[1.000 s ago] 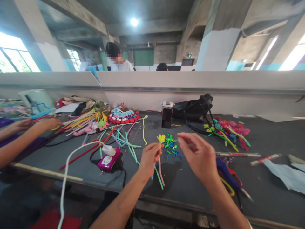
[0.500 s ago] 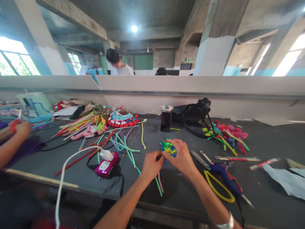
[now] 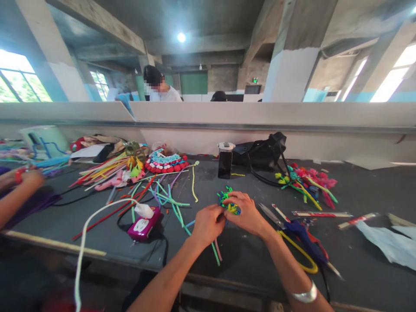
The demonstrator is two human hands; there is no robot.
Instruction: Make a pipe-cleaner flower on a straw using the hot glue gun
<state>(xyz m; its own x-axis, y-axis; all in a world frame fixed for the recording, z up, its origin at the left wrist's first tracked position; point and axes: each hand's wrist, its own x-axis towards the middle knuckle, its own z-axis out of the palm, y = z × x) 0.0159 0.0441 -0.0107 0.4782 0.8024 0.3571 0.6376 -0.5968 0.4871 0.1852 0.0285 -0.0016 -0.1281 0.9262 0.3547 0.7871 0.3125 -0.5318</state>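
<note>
A small cluster of short green, yellow and blue fuzzy pieces, like cut pipe cleaners (image 3: 232, 209), is between my hands above the dark table. My left hand (image 3: 209, 223) is closed in a pinch at its lower left side. My right hand (image 3: 247, 212) curls round its right side, fingers over the top and thumb beneath. What lies inside the left fingertips is hidden. Green and pink pipe cleaners (image 3: 216, 253) lie below my left hand. Right of my right hand are scissors (image 3: 271, 214) with a yellow loop and a blue tool (image 3: 303, 240) with a metal tip.
A phone (image 3: 225, 164) leans on a lidded cup (image 3: 226, 146), beside a black bag (image 3: 260, 151). Loose pipe cleaners (image 3: 173, 203) and a purple power socket (image 3: 144, 225) with a white cable lie left. Pipe-cleaner flowers (image 3: 312, 180) lie right. Another person's hands (image 3: 30, 177) work at far left.
My right fingers have shifted over the cluster, and its green pieces look more spread. My left hand has turned slightly, staying pinched. The view has shifted a little.
</note>
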